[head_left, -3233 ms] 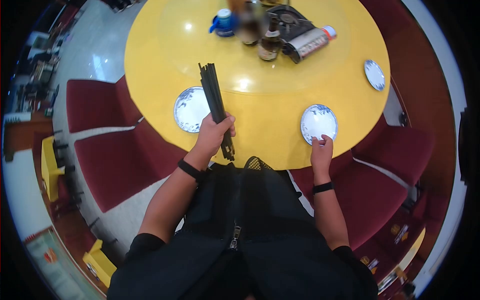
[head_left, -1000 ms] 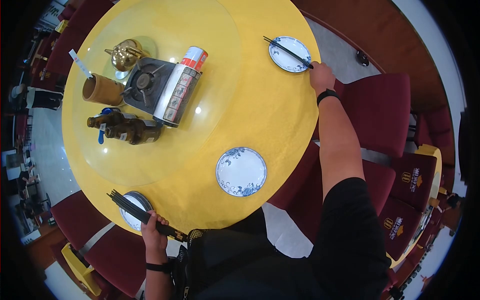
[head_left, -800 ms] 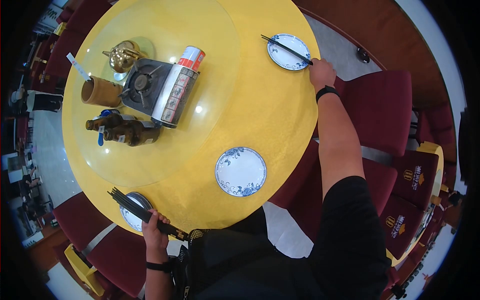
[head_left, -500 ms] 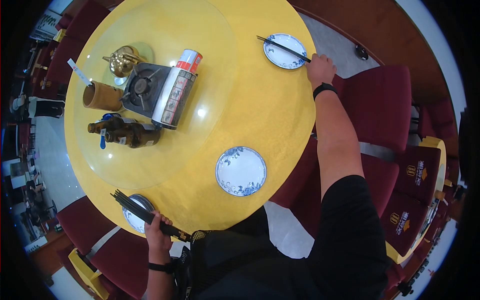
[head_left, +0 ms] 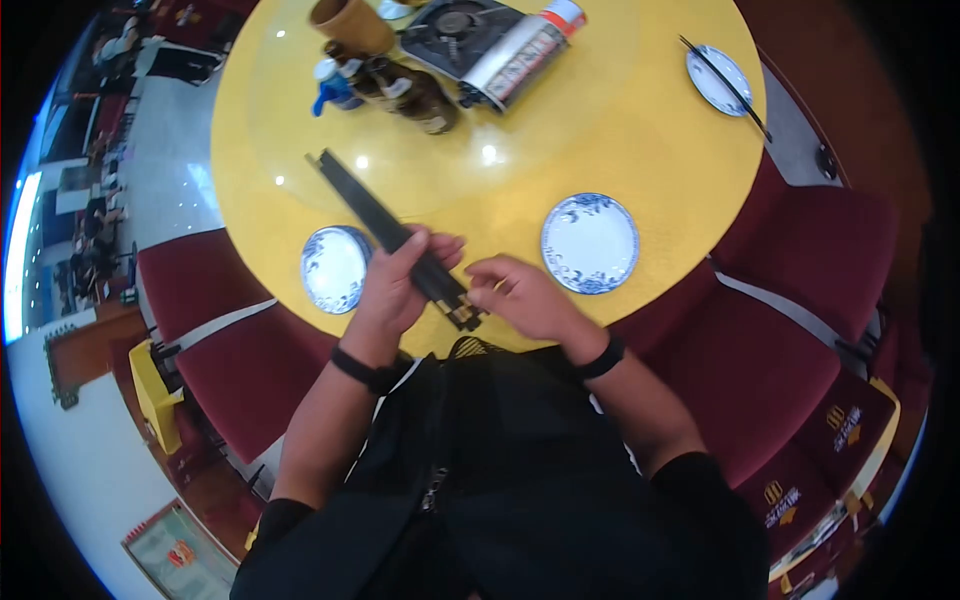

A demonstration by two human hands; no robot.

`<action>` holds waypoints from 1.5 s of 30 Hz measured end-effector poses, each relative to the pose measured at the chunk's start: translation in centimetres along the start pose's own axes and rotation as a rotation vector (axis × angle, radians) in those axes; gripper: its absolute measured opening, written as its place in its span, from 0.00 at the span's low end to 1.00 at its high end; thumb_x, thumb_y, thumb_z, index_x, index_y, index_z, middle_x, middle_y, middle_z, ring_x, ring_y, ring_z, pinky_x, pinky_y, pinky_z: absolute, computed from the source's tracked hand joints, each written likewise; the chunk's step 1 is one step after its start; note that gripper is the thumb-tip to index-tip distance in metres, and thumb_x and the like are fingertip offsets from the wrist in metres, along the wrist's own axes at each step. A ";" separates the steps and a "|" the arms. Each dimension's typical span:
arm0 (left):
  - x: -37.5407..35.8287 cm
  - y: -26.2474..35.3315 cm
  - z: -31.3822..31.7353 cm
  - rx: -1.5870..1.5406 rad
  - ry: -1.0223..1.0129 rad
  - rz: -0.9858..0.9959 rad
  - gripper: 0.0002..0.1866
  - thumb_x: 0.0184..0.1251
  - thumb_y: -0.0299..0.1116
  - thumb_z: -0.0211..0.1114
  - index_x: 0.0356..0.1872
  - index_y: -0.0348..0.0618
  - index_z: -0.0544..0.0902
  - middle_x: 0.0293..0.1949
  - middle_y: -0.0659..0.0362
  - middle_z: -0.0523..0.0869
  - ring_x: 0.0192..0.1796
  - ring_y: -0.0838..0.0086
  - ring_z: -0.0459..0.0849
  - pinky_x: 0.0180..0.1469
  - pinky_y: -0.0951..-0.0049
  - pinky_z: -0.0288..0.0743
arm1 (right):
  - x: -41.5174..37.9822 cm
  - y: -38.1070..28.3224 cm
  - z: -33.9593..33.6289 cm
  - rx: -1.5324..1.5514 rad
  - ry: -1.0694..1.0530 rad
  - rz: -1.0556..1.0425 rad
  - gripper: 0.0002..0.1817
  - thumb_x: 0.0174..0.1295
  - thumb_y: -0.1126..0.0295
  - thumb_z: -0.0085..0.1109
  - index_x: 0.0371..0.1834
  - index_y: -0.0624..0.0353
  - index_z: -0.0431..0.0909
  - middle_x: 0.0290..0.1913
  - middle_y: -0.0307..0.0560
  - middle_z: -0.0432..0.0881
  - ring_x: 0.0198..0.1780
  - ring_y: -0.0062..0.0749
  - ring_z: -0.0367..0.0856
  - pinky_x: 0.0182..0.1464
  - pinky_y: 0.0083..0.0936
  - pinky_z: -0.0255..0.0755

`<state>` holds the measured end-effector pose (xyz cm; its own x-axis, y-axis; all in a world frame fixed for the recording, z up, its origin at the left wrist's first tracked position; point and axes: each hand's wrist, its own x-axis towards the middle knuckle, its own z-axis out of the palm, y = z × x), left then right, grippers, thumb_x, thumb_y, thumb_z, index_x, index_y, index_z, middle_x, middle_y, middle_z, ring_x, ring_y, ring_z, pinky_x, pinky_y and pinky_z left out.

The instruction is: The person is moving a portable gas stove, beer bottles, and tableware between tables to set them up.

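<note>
My left hand (head_left: 398, 280) is closed around the middle of a bundle of black chopsticks (head_left: 365, 200). The bundle slants over the near table edge, its gold-marked ends toward my body. At those ends is my right hand (head_left: 530, 298), its fingers curled and pinching there; how many sticks it grips is hidden. A stack of blue-and-white plates (head_left: 335, 270) lies left of my left hand. Another blue-patterned plate (head_left: 590, 243) sits beyond my right hand. At the far right, a pair of chopsticks (head_left: 728, 85) rests across a third plate (head_left: 712, 72).
On the round yellow table (head_left: 470, 190) stand brown bottles (head_left: 415, 95), a bamboo cup (head_left: 352, 25), a blue-and-white object (head_left: 336, 88) and a portable gas stove (head_left: 490, 50). Maroon chairs (head_left: 235, 340) surround it, with more chairs (head_left: 740, 370) at my right.
My right hand has left the far-right plate, leaving chopsticks across it, and come back to the bundle. The left hand has moved the bundle in front of my body. The view has shifted.
</note>
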<state>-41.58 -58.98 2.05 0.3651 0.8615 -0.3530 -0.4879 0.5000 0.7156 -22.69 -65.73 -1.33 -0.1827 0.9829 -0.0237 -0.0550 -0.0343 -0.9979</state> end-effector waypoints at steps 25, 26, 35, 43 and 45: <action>-4.7 0.6 -12.5 -0.248 0.124 0.001 0.05 0.70 0.30 0.61 0.37 0.39 0.77 0.30 0.56 0.81 0.37 0.65 0.82 0.46 0.62 0.80 | -9.7 4.7 -3.5 -0.114 0.642 0.378 0.10 0.69 0.69 0.53 0.47 0.64 0.76 0.30 0.39 0.78 0.26 0.18 0.73 0.30 0.16 0.68; -4.9 0.6 -13.0 -0.254 0.119 0.008 0.05 0.70 0.29 0.61 0.37 0.40 0.77 0.29 0.57 0.80 0.35 0.67 0.80 0.45 0.64 0.79 | -10.7 5.3 -5.2 -0.107 0.658 0.385 0.11 0.69 0.70 0.52 0.47 0.65 0.76 0.29 0.39 0.78 0.25 0.18 0.72 0.29 0.16 0.68; -5.8 0.9 -14.7 -0.120 0.221 0.026 0.05 0.72 0.31 0.59 0.37 0.42 0.76 0.27 0.61 0.78 0.32 0.73 0.79 0.39 0.70 0.78 | -10.0 6.3 -11.1 -0.539 0.552 0.556 0.14 0.65 0.65 0.59 0.39 0.68 0.77 0.31 0.46 0.80 0.27 0.26 0.76 0.31 0.23 0.71; -6.6 2.1 -17.1 -0.127 0.309 0.100 0.05 0.71 0.31 0.60 0.37 0.43 0.75 0.28 0.61 0.77 0.32 0.72 0.79 0.40 0.69 0.78 | -9.7 7.1 -10.6 -0.809 0.711 0.392 0.20 0.58 0.62 0.67 0.41 0.68 0.73 0.34 0.57 0.82 0.38 0.40 0.82 0.41 0.32 0.74; -6.8 2.1 -17.8 -0.138 0.324 0.108 0.05 0.71 0.31 0.60 0.37 0.43 0.75 0.28 0.61 0.77 0.32 0.72 0.79 0.40 0.70 0.78 | -9.7 6.2 -9.8 -0.841 0.700 0.403 0.18 0.58 0.63 0.67 0.41 0.67 0.74 0.35 0.57 0.82 0.38 0.41 0.83 0.42 0.33 0.75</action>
<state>-59.20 -62.20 -4.81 0.0464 0.8822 -0.4686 -0.6199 0.3933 0.6790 -11.62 -73.69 -7.89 0.5573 0.8224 -0.1145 0.5999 -0.4941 -0.6293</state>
